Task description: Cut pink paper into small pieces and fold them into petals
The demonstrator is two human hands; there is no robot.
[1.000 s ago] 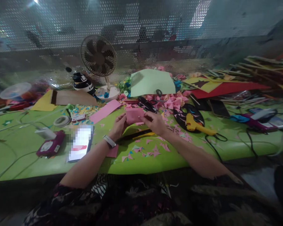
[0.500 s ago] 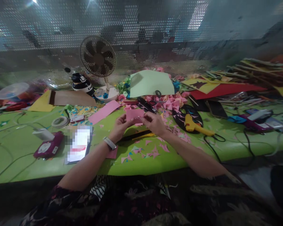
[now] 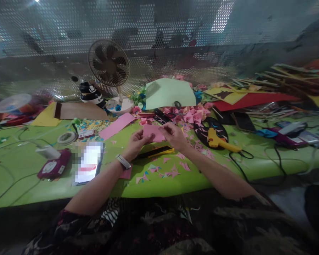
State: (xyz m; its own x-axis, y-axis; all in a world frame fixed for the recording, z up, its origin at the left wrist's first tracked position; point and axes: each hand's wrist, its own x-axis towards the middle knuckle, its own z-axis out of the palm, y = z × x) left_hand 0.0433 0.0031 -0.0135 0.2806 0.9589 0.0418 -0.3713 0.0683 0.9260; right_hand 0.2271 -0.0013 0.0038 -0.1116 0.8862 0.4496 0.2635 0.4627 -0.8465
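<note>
Between my two hands is a small pink piece of paper, held up over the green-covered table. My left hand pinches its left side, thumb lying across the front. At the right edge, the fingers of my right hand close on the paper. Below it lies a yellow and black box cutter. Pink and blue paper scraps are scattered nearer the table's front edge. Behind my hands are a black stapler-like tool and scissors. A longer pink strip rests to the left.
A lit phone and a purple power strip with a cable lie left. To the right is a yellow glue gun on a black disc. A fan, a pale green sheet and folded pink pieces stand or lie behind.
The pink paper has tilted and shows more of its face. My left thumb now lies further across it, and my right hand has shifted slightly at its edge.
</note>
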